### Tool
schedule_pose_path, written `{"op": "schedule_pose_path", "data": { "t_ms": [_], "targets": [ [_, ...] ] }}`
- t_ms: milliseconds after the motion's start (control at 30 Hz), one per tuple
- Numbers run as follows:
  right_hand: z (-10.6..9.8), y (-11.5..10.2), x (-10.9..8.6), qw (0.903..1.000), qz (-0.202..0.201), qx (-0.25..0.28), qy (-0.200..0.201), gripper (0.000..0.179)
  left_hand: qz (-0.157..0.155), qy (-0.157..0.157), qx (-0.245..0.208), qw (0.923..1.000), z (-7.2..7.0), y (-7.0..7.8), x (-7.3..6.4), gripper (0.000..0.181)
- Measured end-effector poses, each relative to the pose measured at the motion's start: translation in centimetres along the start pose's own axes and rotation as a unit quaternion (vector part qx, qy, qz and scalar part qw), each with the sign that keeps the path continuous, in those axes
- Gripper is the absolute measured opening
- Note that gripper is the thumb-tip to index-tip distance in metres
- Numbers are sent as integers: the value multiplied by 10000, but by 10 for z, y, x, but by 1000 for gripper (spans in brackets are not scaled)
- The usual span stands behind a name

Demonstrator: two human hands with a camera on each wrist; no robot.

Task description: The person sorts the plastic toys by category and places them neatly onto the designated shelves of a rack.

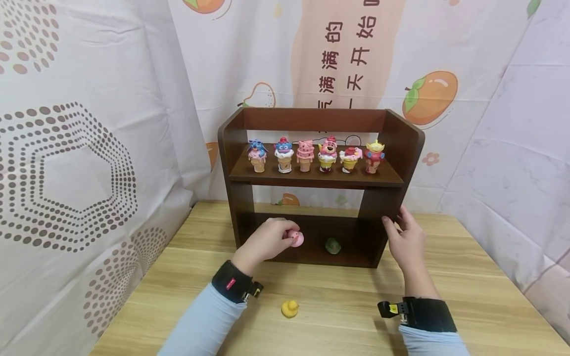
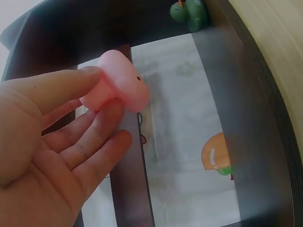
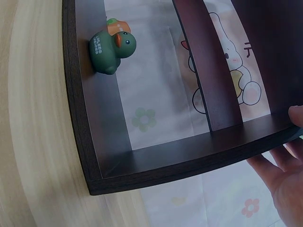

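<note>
A pink rubber duck (image 2: pixel 124 80) is pinched between the thumb and fingers of my left hand (image 1: pixel 270 239), in front of the lower compartment of a dark brown wooden shelf (image 1: pixel 285 182). My right hand (image 1: pixel 404 238) grips the edge of the shelf's right side panel, thumb in front and fingers around the outside, as the right wrist view also shows. On the lower board sits a green rubber duck (image 3: pixel 107 54), right of the pink one in the head view. A yellow rubber duck (image 1: pixel 290 309) stands on the table before the shelf.
Several ice-cream-cone figurines (image 1: pixel 305 156) stand in a row on the upper board. The shelf rests on a wood-grain table (image 1: pixel 338 301). Behind it hangs a printed curtain (image 1: pixel 267 59), and more white cloth (image 1: pixel 80 173) closes off the left side.
</note>
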State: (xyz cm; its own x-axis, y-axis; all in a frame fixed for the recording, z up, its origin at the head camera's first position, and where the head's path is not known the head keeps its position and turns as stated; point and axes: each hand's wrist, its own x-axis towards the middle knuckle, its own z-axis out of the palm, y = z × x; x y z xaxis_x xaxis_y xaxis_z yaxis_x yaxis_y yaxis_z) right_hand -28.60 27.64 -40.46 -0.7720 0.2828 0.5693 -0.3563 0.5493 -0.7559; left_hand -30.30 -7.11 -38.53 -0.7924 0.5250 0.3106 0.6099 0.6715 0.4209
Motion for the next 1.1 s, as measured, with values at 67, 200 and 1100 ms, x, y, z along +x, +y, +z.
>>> {"op": "schedule_pose_path", "data": {
  "t_ms": [67, 200, 1100],
  "targets": [
    [0, 0, 0, 10000, 1, 13, 9, 49, 3, -47, 57, 10000, 2, -2, 2, 17],
    [0, 1, 0, 10000, 28, -12, -10, 49, 14, -157, 166, 9997, 6, -4, 7, 16],
    [-1, -1, 0, 10000, 41, 46, -24, 47, 60, -1054, 652, 9923, 26, -12, 36, 3]
  ]
}}
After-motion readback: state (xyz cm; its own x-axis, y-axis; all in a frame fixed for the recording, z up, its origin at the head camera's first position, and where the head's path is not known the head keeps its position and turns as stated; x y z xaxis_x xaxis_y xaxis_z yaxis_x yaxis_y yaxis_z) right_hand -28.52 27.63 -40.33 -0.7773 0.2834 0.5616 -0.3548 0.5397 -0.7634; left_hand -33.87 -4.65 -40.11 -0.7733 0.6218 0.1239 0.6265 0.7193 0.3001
